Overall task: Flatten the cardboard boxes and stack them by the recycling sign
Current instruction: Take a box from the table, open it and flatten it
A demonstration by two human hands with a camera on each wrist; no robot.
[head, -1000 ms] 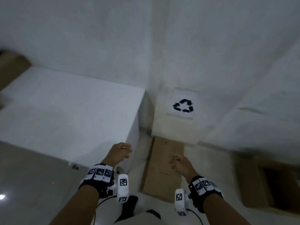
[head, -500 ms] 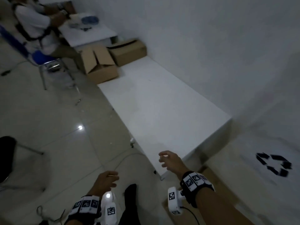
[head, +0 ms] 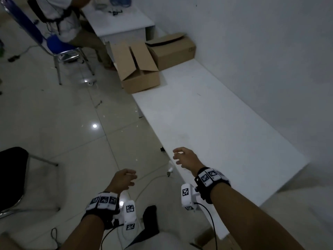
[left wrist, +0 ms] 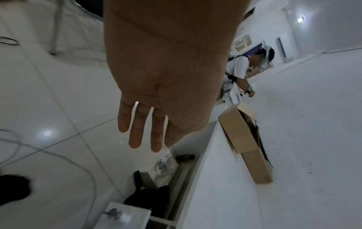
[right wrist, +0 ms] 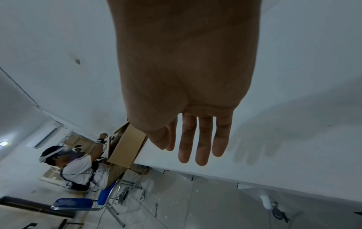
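Both hands are empty. Lowest and furthest left, the left hand (head: 122, 181) hangs over the tiled floor (head: 54, 123) with fingers loosely extended and a little apart; the left wrist view shows the fingers (left wrist: 137, 131) straight, touching nothing. To its right and slightly farther, the right hand (head: 187, 158) floats above the near edge of the long white table (head: 207, 114), fingers (right wrist: 203, 144) straight with narrow gaps between them, casting a soft shadow on the tabletop but not resting on it.

At the far left a person sits on a blue chair (head: 54, 44) at a small white desk (head: 122, 20). Right of that chair, at the far end of the long table, stands an open cardboard box (head: 140, 76) with its flaps raised. Just to its right, and a little farther off against the wall (head: 261, 51), sits a second cardboard box (head: 174, 51) with a loose sheet of cardboard across its top. Both boxes are well apart from the hands and neither is flattened. Near the bottom right edge a strip of brown cardboard (head: 209, 240) shows on the floor beside the table's near end.
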